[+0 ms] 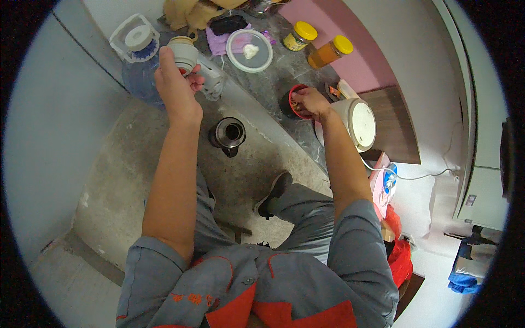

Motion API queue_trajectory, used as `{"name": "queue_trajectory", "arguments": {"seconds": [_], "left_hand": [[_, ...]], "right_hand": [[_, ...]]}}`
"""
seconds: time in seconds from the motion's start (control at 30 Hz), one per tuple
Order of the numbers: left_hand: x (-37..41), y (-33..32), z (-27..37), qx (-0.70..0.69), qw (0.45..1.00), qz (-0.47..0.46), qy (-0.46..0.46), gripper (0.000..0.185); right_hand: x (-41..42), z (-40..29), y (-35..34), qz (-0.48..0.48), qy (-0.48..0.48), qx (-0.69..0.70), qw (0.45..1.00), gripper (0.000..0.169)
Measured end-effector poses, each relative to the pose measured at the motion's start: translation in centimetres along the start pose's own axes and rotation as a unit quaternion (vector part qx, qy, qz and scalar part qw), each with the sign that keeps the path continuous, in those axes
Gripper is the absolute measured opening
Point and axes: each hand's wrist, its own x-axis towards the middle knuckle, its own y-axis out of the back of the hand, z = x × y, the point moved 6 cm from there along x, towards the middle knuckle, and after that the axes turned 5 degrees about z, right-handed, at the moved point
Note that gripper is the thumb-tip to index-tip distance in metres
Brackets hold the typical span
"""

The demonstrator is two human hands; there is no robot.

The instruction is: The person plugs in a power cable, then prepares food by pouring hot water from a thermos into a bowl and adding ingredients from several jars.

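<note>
My left hand [177, 92] is raised near the counter's front edge, with its fingers wrapped round a small pale cylindrical container [183, 52]. A bit of red shows at the container's lower end. On the counter, the fingers of my right hand [313, 102] reach inside a dark cup with a red rim [290, 103]. Brownish contents lie in the cup, and the fingertips are partly hidden there, so what they pinch cannot be told. Below, on the concrete floor between the hands, stands a metal vacuum flask [228, 133], its round mouth uncovered.
A large clear water jug [141, 80] stands left of my left hand. The grey counter [262, 92] holds a round clear lid [242, 57], two yellow-capped jars [300, 36] and a white lidded appliance [361, 123] beside my right forearm. A white cord [404, 177] runs to the wall.
</note>
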Motion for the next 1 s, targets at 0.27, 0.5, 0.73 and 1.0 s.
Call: {"name": "queue_trajectory", "arguments": {"seconds": [0.27,0.5,0.73,1.0], "left_hand": [[0.2,0.0,-0.2,0.0,1.0,-0.001,0.004,0.05],[0.2,0.2,-0.2,-0.006,1.0,0.009,0.005,0.049],[0.2,0.2,-0.1,-0.001,1.0,0.011,0.009,0.049],[0.2,0.3,0.2,-0.007,1.0,0.011,0.01,0.048]], "right_hand": [[0.0,1.4,0.3,-0.049,-0.049,0.279,0.958,0.03],[-2.2,-1.0,-0.3,0.044,-0.077,0.261,0.961,0.049],[-1.8,-0.5,-0.7,0.056,-0.097,0.285,0.952,0.034],[-1.9,-0.2,-0.3,0.104,-0.069,0.325,0.938,0.026]]}}
